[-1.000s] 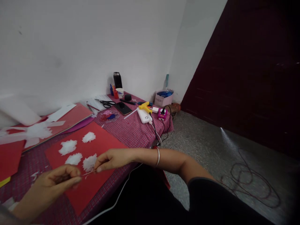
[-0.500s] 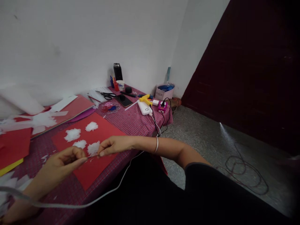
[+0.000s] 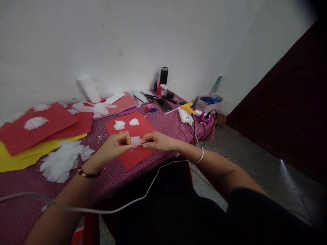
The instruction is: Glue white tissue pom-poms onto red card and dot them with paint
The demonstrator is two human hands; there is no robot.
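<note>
My left hand [image 3: 118, 145] and my right hand [image 3: 156, 141] are pinched shut close together, holding a thin thread-like strand [image 3: 138, 145] between their fingertips. They hover just above a red paper sheet [image 3: 139, 153] that lies on the checked tablecloth and carries white fluffy paper pieces [image 3: 126, 124]. One white piece [image 3: 136, 140] sits right behind the fingertips. My left wrist wears a dark bead bracelet, my right wrist a silver bangle.
A heap of white paper scraps [image 3: 61, 163] lies to the left beside red sheets [image 3: 38, 124] and a yellow sheet [image 3: 24, 158]. Farther back are scissors [image 3: 151, 97], a phone [image 3: 165, 105], a yellow glue gun [image 3: 188, 108], a power bank [image 3: 185, 116] and a black flask [image 3: 164, 75]. A white cable [image 3: 107, 209] crosses my lap.
The view has swung left, showing more of the table. My hands have come closer together, both still pinching the thin strand over the red sheet.
</note>
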